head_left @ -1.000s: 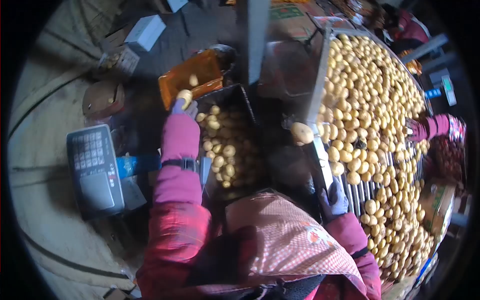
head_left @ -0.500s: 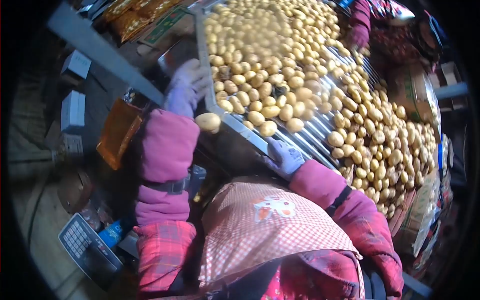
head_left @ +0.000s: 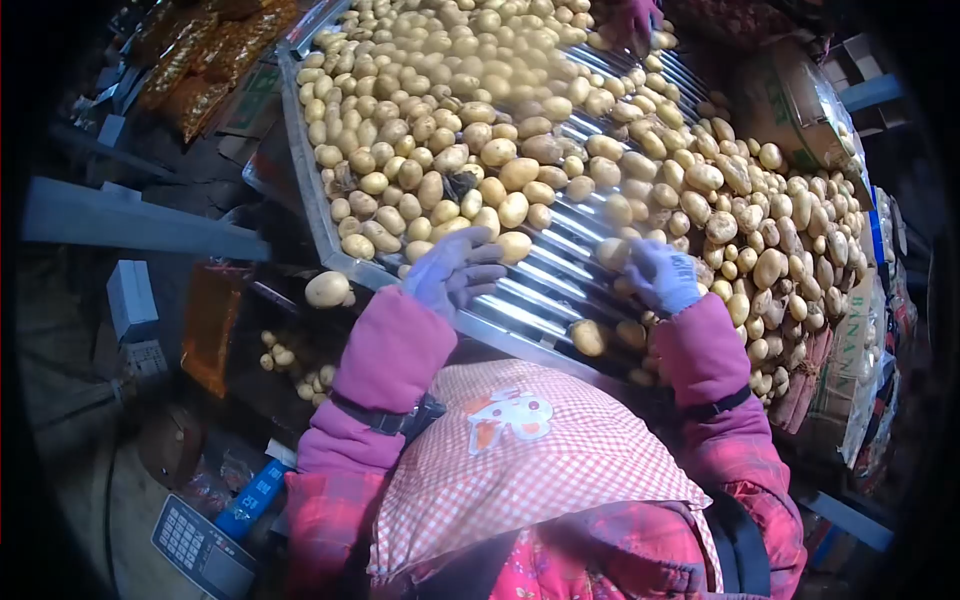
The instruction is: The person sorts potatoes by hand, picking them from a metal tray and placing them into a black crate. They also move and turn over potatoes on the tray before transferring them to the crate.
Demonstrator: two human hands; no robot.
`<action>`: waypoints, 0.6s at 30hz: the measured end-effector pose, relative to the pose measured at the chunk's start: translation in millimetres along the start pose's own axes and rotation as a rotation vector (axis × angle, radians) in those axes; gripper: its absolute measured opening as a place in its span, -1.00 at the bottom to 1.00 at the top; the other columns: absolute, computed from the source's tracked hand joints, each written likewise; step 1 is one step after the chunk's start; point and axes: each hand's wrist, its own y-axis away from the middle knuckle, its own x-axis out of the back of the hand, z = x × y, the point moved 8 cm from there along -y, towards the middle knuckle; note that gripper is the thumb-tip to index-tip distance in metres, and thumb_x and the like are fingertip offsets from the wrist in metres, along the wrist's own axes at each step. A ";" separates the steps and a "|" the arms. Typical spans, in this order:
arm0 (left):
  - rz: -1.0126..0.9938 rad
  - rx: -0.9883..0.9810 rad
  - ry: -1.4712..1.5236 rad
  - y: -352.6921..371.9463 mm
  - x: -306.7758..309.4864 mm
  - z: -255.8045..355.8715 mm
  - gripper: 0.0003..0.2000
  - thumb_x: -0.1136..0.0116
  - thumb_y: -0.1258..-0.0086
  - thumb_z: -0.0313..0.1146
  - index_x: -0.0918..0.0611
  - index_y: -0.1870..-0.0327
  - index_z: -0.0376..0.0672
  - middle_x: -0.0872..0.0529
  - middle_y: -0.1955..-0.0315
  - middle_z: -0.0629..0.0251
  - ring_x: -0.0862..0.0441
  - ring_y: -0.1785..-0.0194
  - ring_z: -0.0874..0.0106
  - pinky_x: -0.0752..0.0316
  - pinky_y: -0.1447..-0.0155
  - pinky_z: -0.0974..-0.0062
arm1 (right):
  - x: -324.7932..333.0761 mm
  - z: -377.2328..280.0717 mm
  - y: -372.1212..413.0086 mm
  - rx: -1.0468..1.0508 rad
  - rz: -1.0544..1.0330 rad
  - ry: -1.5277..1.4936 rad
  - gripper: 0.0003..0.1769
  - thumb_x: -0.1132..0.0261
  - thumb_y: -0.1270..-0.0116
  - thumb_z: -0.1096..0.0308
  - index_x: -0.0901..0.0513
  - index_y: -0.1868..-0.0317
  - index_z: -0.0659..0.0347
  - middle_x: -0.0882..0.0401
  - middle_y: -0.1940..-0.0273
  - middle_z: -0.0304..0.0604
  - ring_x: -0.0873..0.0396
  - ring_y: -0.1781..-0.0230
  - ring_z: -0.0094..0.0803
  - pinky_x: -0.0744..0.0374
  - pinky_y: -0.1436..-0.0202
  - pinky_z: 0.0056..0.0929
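Gloved in pale purple, my left hand (head_left: 455, 270) is over the near edge of the metal sorting table (head_left: 335, 250), fingers apart, beside several potatoes (head_left: 440, 190). My right hand (head_left: 660, 275), in the same kind of glove, is over the metal rollers (head_left: 540, 290) with its fingers curled next to a potato (head_left: 612, 254); whether it grips that potato cannot be made out. Two more potatoes (head_left: 587, 338) lie on the rollers below my right hand. A dark clump (head_left: 459, 186) sits among the potatoes.
Another person's gloved hand (head_left: 637, 22) is at the far side of the table. Cardboard boxes (head_left: 790, 105) stand at the right. A grey metal beam (head_left: 140, 222), an orange bag (head_left: 210, 330) and a keypad device (head_left: 200, 545) are at the left. A potato (head_left: 327, 289) is at the table's left corner.
My left hand has moved from the table's left side to its near edge. My right hand has moved from the edge onto the rollers beside a potato. The view has shifted.
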 end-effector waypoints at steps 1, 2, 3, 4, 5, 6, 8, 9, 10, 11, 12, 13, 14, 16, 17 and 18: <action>-0.108 0.124 0.229 -5.8 -16.5 -13.1 -0.54 -0.01 -0.47 -0.12 -0.45 -0.27 -0.20 -0.63 -0.03 0.10 -0.64 0.01 0.28 -0.59 -0.05 0.33 | -13.4 5.7 2.7 0.015 -0.079 0.029 -0.44 -0.33 -0.20 0.10 -0.49 -0.19 0.09 -0.57 0.10 -0.02 -0.60 0.11 -0.07 -0.54 0.08 -0.10; -0.216 0.245 0.458 -9.6 -33.2 -22.5 -0.55 0.00 -0.47 -0.14 -0.45 -0.27 -0.19 -0.64 -0.02 0.10 -0.64 0.01 0.28 -0.59 -0.05 0.32 | -17.0 -4.3 0.0 0.035 -0.026 0.131 -0.38 -0.36 -0.16 0.08 -0.46 -0.22 0.06 -0.55 0.13 -0.04 -0.59 0.14 -0.09 -0.52 0.11 -0.09; -0.218 0.251 0.453 -15.8 -36.8 -26.3 -0.55 0.00 -0.47 -0.14 -0.45 -0.27 -0.19 -0.64 -0.02 0.10 -0.64 0.01 0.28 -0.59 -0.05 0.32 | -21.8 -16.9 -4.7 0.056 0.028 0.235 -0.32 -0.39 -0.12 0.06 -0.42 -0.26 0.02 -0.53 0.16 -0.05 -0.58 0.17 -0.11 -0.50 0.15 -0.08; -0.231 0.327 0.445 -19.8 -40.2 -36.1 -0.56 0.00 -0.47 -0.15 -0.45 -0.28 -0.18 -0.64 -0.03 0.09 -0.64 -0.01 0.26 -0.59 -0.07 0.30 | -29.2 -22.5 -10.6 0.153 0.130 0.279 -0.33 -0.40 -0.10 0.04 -0.41 -0.22 0.01 -0.51 0.23 -0.10 -0.57 0.22 -0.15 -0.46 0.22 -0.09; -0.238 0.403 0.437 -21.2 -40.5 -46.6 -0.57 0.01 -0.47 -0.17 -0.45 -0.28 -0.17 -0.63 -0.04 0.08 -0.64 -0.02 0.23 -0.59 -0.09 0.28 | -31.8 -26.4 -16.6 0.149 0.128 0.271 -0.33 -0.40 -0.10 0.04 -0.41 -0.22 0.01 -0.51 0.23 -0.10 -0.57 0.22 -0.15 -0.46 0.22 -0.09; -0.245 0.432 0.451 -24.2 -36.2 -51.8 -0.58 0.03 -0.49 -0.19 -0.45 -0.29 -0.16 -0.63 -0.06 0.08 -0.64 -0.04 0.21 -0.59 -0.09 0.26 | -38.3 -28.4 -23.7 0.101 0.076 0.304 -0.35 -0.40 -0.11 0.03 -0.42 -0.19 0.02 -0.52 0.22 -0.11 -0.58 0.21 -0.15 -0.46 0.20 -0.09; -0.221 0.390 0.463 -30.6 -28.9 -52.3 -0.59 0.04 -0.50 -0.19 -0.45 -0.29 -0.15 -0.63 -0.07 0.08 -0.63 -0.05 0.20 -0.59 -0.10 0.23 | -50.8 -22.0 -38.4 0.015 -0.018 0.317 -0.39 -0.39 -0.11 0.01 -0.42 -0.11 0.06 -0.54 0.22 -0.13 -0.59 0.19 -0.16 -0.45 0.20 -0.10; -0.207 0.344 0.482 -32.2 -25.5 -49.4 -0.59 0.05 -0.51 -0.19 -0.45 -0.29 -0.15 -0.63 -0.08 0.08 -0.63 -0.06 0.19 -0.58 -0.11 0.21 | -53.4 -18.8 -45.2 0.004 -0.087 0.300 -0.43 -0.38 -0.13 -0.02 -0.47 -0.07 0.06 -0.60 0.20 -0.11 -0.62 0.15 -0.12 -0.49 0.17 -0.09; -0.229 0.330 0.543 -31.4 -25.4 -45.1 -0.59 0.07 -0.51 -0.17 -0.44 -0.29 -0.12 -0.61 -0.11 0.08 -0.62 -0.08 0.18 -0.57 -0.11 0.17 | -58.9 -5.4 -54.0 -0.068 -0.134 0.167 -0.47 -0.37 -0.14 -0.04 -0.50 -0.02 0.08 -0.63 0.18 -0.10 -0.63 0.13 -0.09 -0.51 0.14 -0.09; -0.220 0.320 0.543 -31.2 -23.6 -43.7 -0.59 0.07 -0.51 -0.17 -0.44 -0.29 -0.12 -0.61 -0.11 0.08 -0.62 -0.08 0.18 -0.57 -0.11 0.17 | -64.6 4.6 -60.5 -0.139 -0.179 0.037 -0.50 -0.35 -0.16 -0.05 -0.54 0.03 0.10 -0.66 0.16 -0.09 -0.63 0.11 -0.05 -0.53 0.10 -0.09; -0.212 0.289 0.594 -32.8 -23.1 -40.5 -0.60 0.09 -0.52 -0.17 -0.44 -0.30 -0.10 -0.59 -0.14 0.07 -0.61 -0.10 0.17 -0.57 -0.12 0.13 | -37.5 -12.2 -56.6 -0.243 -0.197 -0.193 -0.48 -0.33 -0.19 -0.11 -0.59 0.05 0.13 -0.69 0.12 -0.04 -0.64 0.08 -0.07 -0.57 0.02 -0.18; -0.201 0.255 0.645 -35.1 -22.6 -37.5 -0.60 0.10 -0.53 -0.16 -0.43 -0.31 -0.08 -0.56 -0.16 0.06 -0.60 -0.12 0.15 -0.56 -0.13 0.09 | -34.6 -24.8 -54.7 -0.243 -0.170 -0.500 -0.41 -0.32 -0.23 -0.11 -0.58 -0.09 0.17 -0.67 0.08 -0.05 -0.64 0.04 -0.19 -0.55 -0.08 -0.26; -0.108 0.255 0.581 -37.5 -18.2 -38.3 -0.56 0.08 -0.50 -0.11 -0.40 -0.34 -0.04 -0.54 -0.18 0.06 -0.57 -0.15 0.11 -0.55 -0.14 0.00 | -28.4 -47.5 -53.1 -0.150 -0.171 -0.641 -0.39 -0.33 -0.25 -0.08 -0.55 -0.15 0.18 -0.66 0.06 -0.05 -0.61 0.00 -0.24 -0.53 -0.12 -0.30; 0.057 0.242 0.475 -28.1 -26.3 -23.2 -0.50 0.03 -0.46 -0.03 -0.37 -0.36 0.03 -0.55 -0.15 0.08 -0.57 -0.15 0.07 -0.56 -0.10 -0.03 | -38.9 -63.3 -56.1 -0.002 -0.193 -0.835 -0.39 -0.32 -0.32 0.05 -0.47 -0.27 0.23 -0.62 -0.01 -0.04 -0.56 -0.09 -0.31 -0.49 -0.22 -0.33; 0.093 0.220 0.447 -24.8 -25.4 -18.1 -0.49 0.02 -0.44 -0.01 -0.36 -0.37 0.05 -0.55 -0.14 0.09 -0.58 -0.14 0.07 -0.58 -0.07 -0.02 | -32.3 -60.5 -64.8 0.088 -0.122 -1.011 -0.42 -0.31 -0.34 0.08 -0.48 -0.27 0.22 -0.62 -0.01 -0.02 -0.55 -0.09 -0.33 -0.49 -0.21 -0.34; 0.049 0.236 0.435 -25.9 -22.7 -17.5 -0.53 0.02 -0.45 -0.04 -0.39 -0.34 0.08 -0.56 -0.14 0.08 -0.61 -0.09 0.09 -0.61 0.03 0.04 | -38.6 -30.9 -80.4 -0.005 -0.056 -0.953 -0.43 -0.30 -0.35 0.08 -0.49 -0.26 0.21 -0.63 0.00 -0.02 -0.56 -0.09 -0.28 -0.50 -0.20 -0.32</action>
